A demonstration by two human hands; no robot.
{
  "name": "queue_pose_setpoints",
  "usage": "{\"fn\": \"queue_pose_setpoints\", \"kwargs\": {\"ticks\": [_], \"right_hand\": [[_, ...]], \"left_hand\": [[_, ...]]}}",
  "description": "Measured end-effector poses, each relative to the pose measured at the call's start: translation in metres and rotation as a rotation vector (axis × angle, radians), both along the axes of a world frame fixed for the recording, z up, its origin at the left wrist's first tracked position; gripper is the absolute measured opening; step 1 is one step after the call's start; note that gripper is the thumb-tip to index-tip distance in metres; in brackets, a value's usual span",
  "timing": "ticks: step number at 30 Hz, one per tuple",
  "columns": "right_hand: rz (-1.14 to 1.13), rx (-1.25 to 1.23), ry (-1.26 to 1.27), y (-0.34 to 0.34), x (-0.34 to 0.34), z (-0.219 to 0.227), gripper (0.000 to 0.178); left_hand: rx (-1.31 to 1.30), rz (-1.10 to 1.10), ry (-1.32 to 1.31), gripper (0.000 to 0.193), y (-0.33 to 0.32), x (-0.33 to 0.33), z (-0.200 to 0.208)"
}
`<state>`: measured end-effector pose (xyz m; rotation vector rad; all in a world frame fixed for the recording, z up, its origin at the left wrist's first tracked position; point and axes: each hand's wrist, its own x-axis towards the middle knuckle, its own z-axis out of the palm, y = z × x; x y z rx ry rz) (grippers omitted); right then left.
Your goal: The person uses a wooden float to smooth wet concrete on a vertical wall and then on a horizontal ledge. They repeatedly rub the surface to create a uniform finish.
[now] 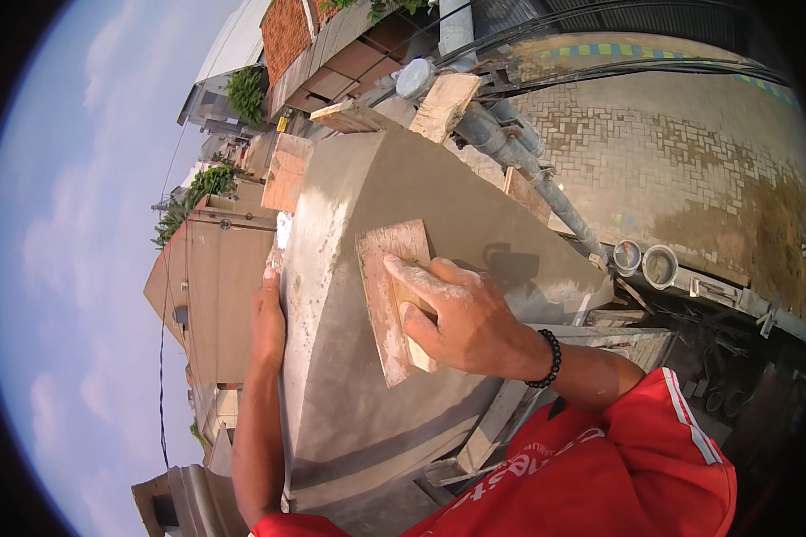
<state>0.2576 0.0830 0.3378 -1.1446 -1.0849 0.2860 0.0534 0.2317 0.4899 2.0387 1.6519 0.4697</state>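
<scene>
My right hand (470,327) is closed on the wooden handle of a plastering float (387,304). Its index finger stretches along the handle block. The float's flat wooden board, smeared with plaster, lies against the grey sloping face of a plastered wall (475,210), close to its long corner edge. My left hand (267,318) rests against the pale narrow side (309,268) of the same wall, with a finger or thumb stretched out; its other fingers are mostly hidden. A black beaded bracelet (548,358) circles my right wrist.
Wooden boards (445,106) stick out around the wall's far end. A grey pipe (488,130) and black cables (600,76) pass beyond it. Far below lies a paved yard (636,134). Two buckets (660,266) stand at right, and wooden framing (501,421) is beneath the wall.
</scene>
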Motion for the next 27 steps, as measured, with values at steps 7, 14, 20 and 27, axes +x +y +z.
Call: {"fn": "queue_pose_setpoints", "kwargs": {"ticks": [7, 14, 20, 27], "right_hand": [[-0.323, 0.059, 0.01, 0.052, 0.057, 0.009, 0.052], [0.033, -0.048, -0.054, -0.009, 0.013, -0.002, 0.054], [-0.167, -0.043, 0.108, 0.034, 0.055, 0.017, 0.054], [0.053, -0.087, 0.013, -0.004, 0.015, -0.002, 0.055]], "left_hand": [[0.011, -0.026, 0.025, 0.071, 0.007, -0.004, -0.004], [0.036, -0.037, 0.046, 0.072, 0.014, -0.015, -0.007], [0.076, -0.058, 0.063, 0.072, 0.018, -0.027, -0.008], [0.062, -0.022, 0.082, 0.073, 0.017, -0.025, -0.005]]}}
